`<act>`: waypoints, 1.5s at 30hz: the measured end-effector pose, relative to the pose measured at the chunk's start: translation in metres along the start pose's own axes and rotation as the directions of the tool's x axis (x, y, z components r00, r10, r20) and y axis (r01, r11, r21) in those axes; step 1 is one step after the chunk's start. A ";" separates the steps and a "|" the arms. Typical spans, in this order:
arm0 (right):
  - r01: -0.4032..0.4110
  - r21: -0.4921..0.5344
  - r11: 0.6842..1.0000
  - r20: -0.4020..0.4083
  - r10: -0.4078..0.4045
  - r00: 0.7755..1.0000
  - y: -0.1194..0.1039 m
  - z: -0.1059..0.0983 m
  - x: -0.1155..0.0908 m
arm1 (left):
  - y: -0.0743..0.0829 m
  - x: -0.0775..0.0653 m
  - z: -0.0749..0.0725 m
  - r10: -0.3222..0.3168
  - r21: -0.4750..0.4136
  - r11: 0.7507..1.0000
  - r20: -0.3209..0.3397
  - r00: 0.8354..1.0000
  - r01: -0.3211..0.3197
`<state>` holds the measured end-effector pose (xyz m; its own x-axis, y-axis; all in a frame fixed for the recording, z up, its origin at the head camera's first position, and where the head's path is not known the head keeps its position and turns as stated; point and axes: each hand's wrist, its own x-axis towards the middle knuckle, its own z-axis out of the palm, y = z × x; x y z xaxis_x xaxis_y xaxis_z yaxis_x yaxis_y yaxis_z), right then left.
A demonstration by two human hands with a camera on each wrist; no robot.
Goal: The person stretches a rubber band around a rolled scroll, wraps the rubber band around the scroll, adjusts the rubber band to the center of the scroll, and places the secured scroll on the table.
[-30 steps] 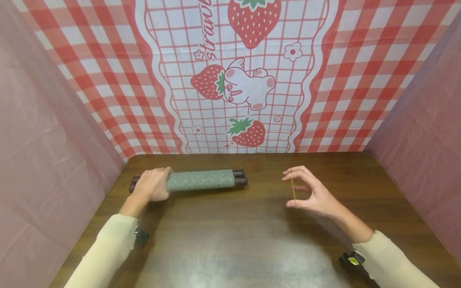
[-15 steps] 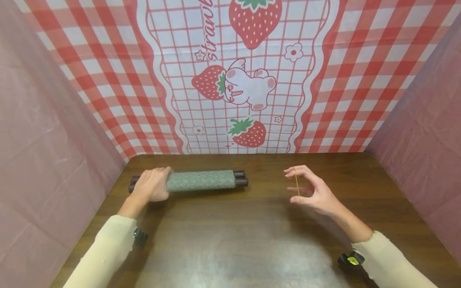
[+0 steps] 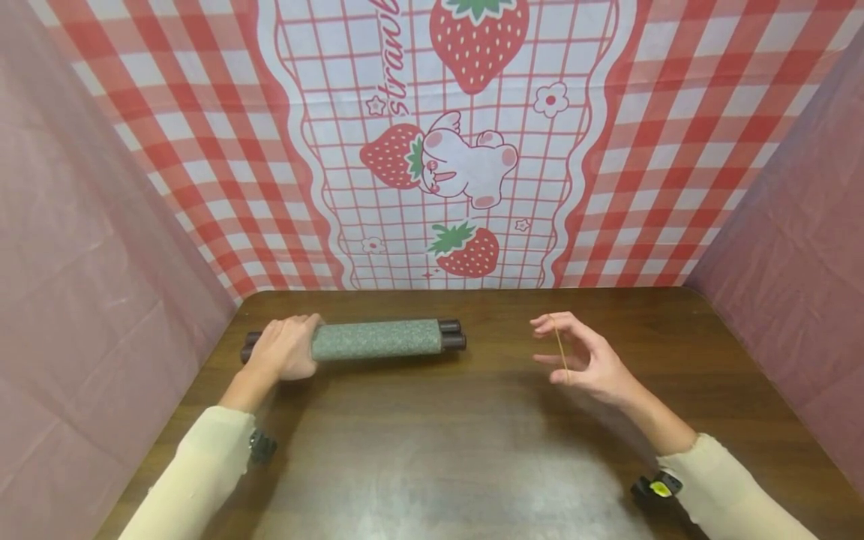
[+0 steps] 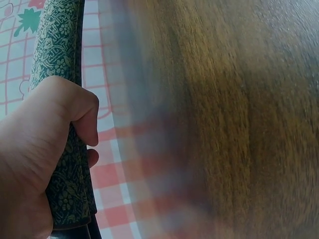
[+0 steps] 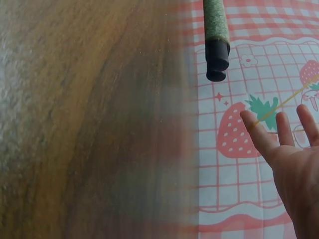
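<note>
My left hand [image 3: 285, 346] grips a rolled-up scroll [image 3: 378, 340] near its left end. The scroll has green patterned fabric and dark roller ends, and it lies sideways low over the back of the table. In the left wrist view the thumb and fingers wrap around the scroll [image 4: 57, 40]. Well to the right, my right hand [image 3: 590, 361] is held up with fingers spread. A thin yellowish rubber band [image 3: 559, 345] is stretched between its thumb and fingers. From the right wrist, the band [image 5: 283, 103] shows looped around the fingertips, with the scroll's dark ends [image 5: 217, 57] beyond.
A brown wooden table [image 3: 405, 442] lies beneath both hands. Behind its far edge hangs a red-and-white checked cloth [image 3: 466, 180] with strawberry prints. Pink cloth walls [image 3: 94, 247] flank both sides. Each wrist carries a small dark strapped device [image 3: 656, 487].
My right hand has shifted slightly right, and the band's slant between its fingers has grown. The left hand and scroll have hardly moved.
</note>
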<state>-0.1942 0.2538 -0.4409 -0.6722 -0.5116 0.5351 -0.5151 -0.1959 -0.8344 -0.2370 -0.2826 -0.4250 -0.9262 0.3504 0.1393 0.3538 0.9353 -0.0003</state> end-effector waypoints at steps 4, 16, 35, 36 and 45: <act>-0.002 0.005 1.000 0.025 0.002 1.000 -0.001 0.000 0.000 | 0.001 -0.001 -0.001 0.009 0.001 1.000 -0.005 1.000 -0.009; 0.033 -0.040 0.999 0.035 -0.032 0.999 0.003 -0.006 0.001 | 0.006 -0.003 -0.006 0.034 0.004 0.999 -0.035 0.999 -0.034; 0.002 -0.139 0.990 -0.001 -0.002 1.000 -0.003 -0.006 -0.004 | 0.025 -0.001 -0.007 0.082 0.004 0.997 -0.094 0.992 -0.082; -0.009 -0.154 0.988 -0.007 0.008 1.000 -0.004 -0.006 -0.005 | 0.025 -0.001 -0.007 0.086 0.005 0.996 -0.097 0.992 -0.086; -0.055 -0.246 0.968 -0.026 0.050 0.998 -0.008 -0.002 -0.005 | 0.031 -0.002 -0.009 0.086 0.009 0.996 -0.110 0.990 -0.086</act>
<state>-0.1872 0.2597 -0.4364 -0.7107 -0.4992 0.4958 -0.5925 0.0447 -0.8043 -0.2228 -0.2550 -0.4162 -0.8723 0.4221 0.2467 0.4307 0.9023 -0.0210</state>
